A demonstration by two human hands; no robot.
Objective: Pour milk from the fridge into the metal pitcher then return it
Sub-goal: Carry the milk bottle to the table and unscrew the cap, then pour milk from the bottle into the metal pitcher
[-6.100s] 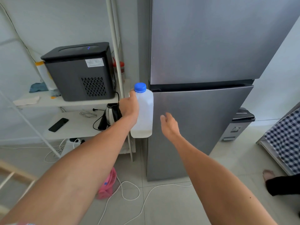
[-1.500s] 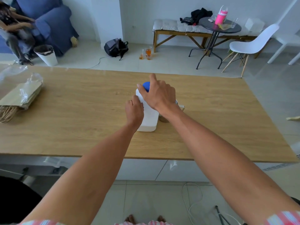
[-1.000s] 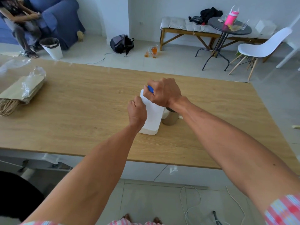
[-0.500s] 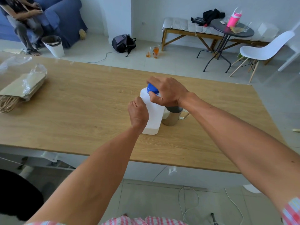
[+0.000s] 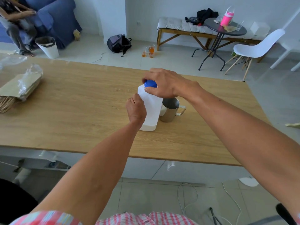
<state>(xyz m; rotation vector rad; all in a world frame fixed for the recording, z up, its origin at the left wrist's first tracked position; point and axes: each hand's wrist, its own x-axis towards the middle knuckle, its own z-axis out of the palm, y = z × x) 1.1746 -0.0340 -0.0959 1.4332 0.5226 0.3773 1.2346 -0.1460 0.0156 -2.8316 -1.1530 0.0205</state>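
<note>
Since half a second ago the right hand [image 5: 164,83] has turned on the blue cap [image 5: 150,83], its fingers now curled around it from the far side. On the wooden table [image 5: 73,103] the white milk bottle [image 5: 151,111] stands upright, near the middle. The left hand [image 5: 136,110] is wrapped around its left side, and the metal pitcher [image 5: 170,110] stands touching its right.

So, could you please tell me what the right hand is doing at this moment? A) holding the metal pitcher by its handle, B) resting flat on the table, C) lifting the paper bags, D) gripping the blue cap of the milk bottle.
D: the right hand has its fingers closed around the blue cap of the milk bottle, while the left hand steadies the bottle's side.
</note>
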